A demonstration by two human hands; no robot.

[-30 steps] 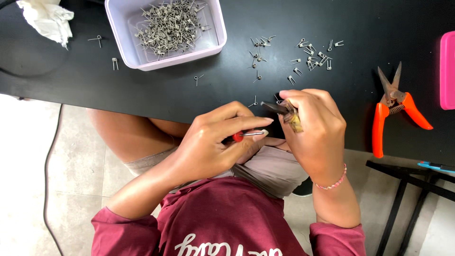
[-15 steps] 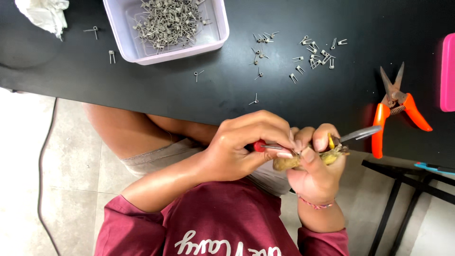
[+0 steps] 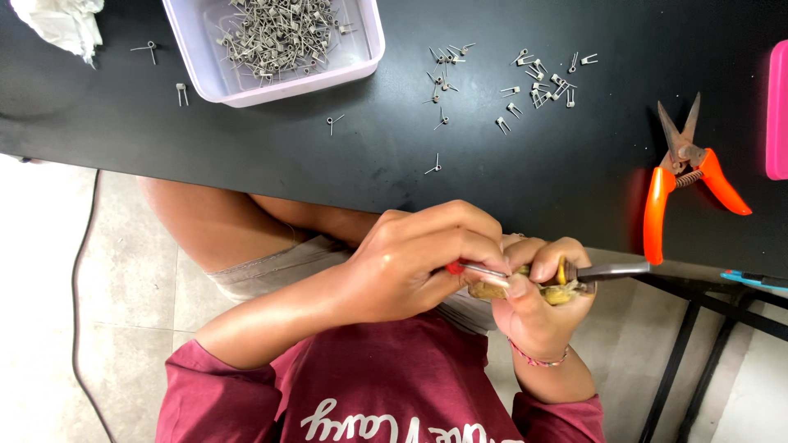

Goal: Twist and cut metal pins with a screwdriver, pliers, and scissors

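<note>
My left hand (image 3: pixel 419 258) pinches a thin metal rod with a red end (image 3: pixel 476 269), held level over my lap. My right hand (image 3: pixel 538 303) is curled around a yellowish-handled tool (image 3: pixel 566 283) whose dark grey metal end (image 3: pixel 616 269) sticks out to the right. The two hands meet just below the edge of the black table (image 3: pixel 369 164). What sits between the fingers where rod and tool meet is hidden.
A pale lilac tray (image 3: pixel 279 82) of several small wire springs stands at the back. Loose springs (image 3: pixel 533 82) lie scattered mid-table. Orange-handled snips (image 3: pixel 685 176) lie at right, a pink object (image 3: pixel 776 107) at the far right edge, crumpled white cloth (image 3: pixel 57 25) at top left.
Both hands have dropped from the table edge toward my lap and shifted right. The right hand turned so the tool's grey end now points right.
</note>
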